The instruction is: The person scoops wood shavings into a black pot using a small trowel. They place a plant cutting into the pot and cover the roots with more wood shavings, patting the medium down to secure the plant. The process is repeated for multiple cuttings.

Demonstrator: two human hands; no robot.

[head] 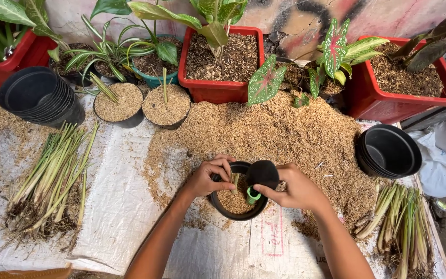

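Left hand (210, 178) closed on pale stalk (236, 181) standing in round black plastic pot (228, 212) of husk mid-worktop, right hand (295, 190) gripping black green-handled scoop (260, 178) over it, two filled black pots (122, 106) behind, two cut-stalk bundles (52, 175), two stacks of empty black pots (40, 95), three red planters (220, 88).

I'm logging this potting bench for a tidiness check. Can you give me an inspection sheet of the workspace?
Surface: white woven sheet on the ground, strewn with a heap of rice husk.
Job's things: small black pot part filled with husk; a stalk cutting stands in it; black scoop with green handle over it.
Clutter: cutting bundles at left and right; stacks of empty black pots; two filled pots with cuttings.
Hands: left hand steadies the cutting at the pot's rim; right hand holds the scoop.
Cables: nothing seen.
Surroundings: red planters with leafy plants, painted wall behind.
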